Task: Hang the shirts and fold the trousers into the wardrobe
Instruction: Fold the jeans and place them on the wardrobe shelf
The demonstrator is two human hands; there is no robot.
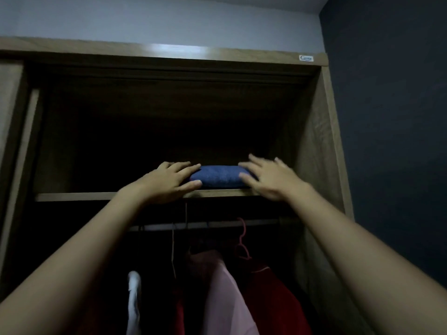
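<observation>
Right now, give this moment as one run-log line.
step: shelving; item: folded blue denim trousers on wooden upper shelf; left hand touches its left end; right hand touches its right end

Denim, wood grain and hung cloth in front of me.
The folded trousers (220, 176) look like coarse, matt blue denim. I see matt brown wood grain on the wardrobe (314, 141) and its shelf (96, 196), a pale smooth sheen on the rail (217, 224), a thin, plastic-looking pink hanger (242, 236) and a smooth pink garment (225, 298).
</observation>
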